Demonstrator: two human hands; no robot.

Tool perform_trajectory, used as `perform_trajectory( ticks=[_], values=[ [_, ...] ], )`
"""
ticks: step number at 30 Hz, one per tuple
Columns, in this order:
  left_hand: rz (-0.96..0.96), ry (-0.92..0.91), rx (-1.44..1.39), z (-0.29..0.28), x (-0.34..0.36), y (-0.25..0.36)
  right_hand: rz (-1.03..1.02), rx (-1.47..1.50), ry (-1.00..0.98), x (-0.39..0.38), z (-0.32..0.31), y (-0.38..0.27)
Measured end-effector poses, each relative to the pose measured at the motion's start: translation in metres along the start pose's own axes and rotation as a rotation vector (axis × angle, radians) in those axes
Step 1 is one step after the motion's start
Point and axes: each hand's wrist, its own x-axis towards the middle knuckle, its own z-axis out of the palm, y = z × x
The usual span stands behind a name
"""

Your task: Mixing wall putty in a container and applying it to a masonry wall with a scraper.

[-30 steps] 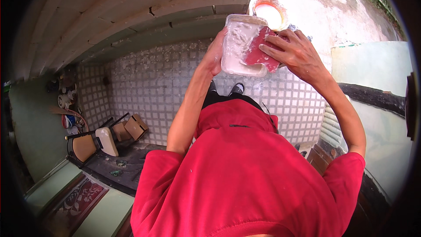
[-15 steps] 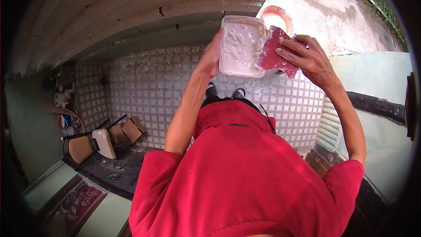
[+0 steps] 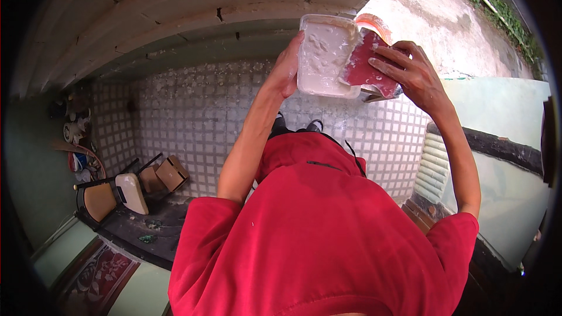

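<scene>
My left hand [image 3: 286,65] is closed on the left side of a clear-rimmed rectangular plastic tub [image 3: 328,94]. Thick white paste [image 3: 323,61] fills it, lumpy and marked on top. In my right hand [image 3: 417,76] is a red flexible spreader [image 3: 365,69], gripped with the fingers across its upper face. White paste smears its surface, and its left edge lies over the tub's right side. Beneath the spreader a greyish edge shows, too covered to name. Both hands are out in front of me at about the same height.
An orange-rimmed bucket [image 3: 374,22] stands beyond the tub, partly covered. On the left are chairs [image 3: 99,201], a cardboard box [image 3: 172,174] and a dark tabletop [image 3: 140,231]. Spattered tiles [image 3: 199,123] cover the floor. A pale low wall [image 3: 497,102] runs along the right.
The tub and spreader have risen slightly in the view, hiding more of the orange-rimmed bucket. My view has shifted a little. Both hands keep their hold.
</scene>
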Motion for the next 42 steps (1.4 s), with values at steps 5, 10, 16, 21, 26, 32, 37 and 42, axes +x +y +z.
perform_trajectory(
  ticks=[5, 10, 16, 21, 26, 32, 37, 42],
  values=[
    [0.026, 0.034, 0.037, -0.007, 0.000, 0.009, 0.032, -0.015, -0.003, 0.000, -0.012, 0.005],
    [0.006, 0.087, 0.056, -0.006, 0.003, 0.011, 0.132, 0.041, 0.128, 0.023, -0.017, 0.003],
    [0.055, 0.149, 0.103, -0.005, 0.011, 0.008, 0.874, 1.066, 0.027, 0.062, 0.000, 0.013],
    [0.074, 0.136, 0.102, -0.010, 0.019, 0.003, 0.968, 1.175, 0.045, 0.048, 0.040, 0.034],
    [0.103, 0.193, 0.203, -0.010, 0.021, -0.003, 0.938, 0.875, -0.053, 0.043, 0.022, 0.036],
    [0.082, 0.191, 0.202, -0.002, 0.022, -0.009, 0.666, 0.549, -0.162, 0.091, 0.002, 0.030],
    [0.153, 0.178, 0.224, 0.003, 0.029, -0.020, 0.331, 0.243, -0.274, 0.095, 0.036, 0.028],
    [0.156, 0.247, 0.190, -0.005, 0.031, -0.022, 0.699, 0.505, -0.318, 0.087, 0.048, 0.012]
  ],
)
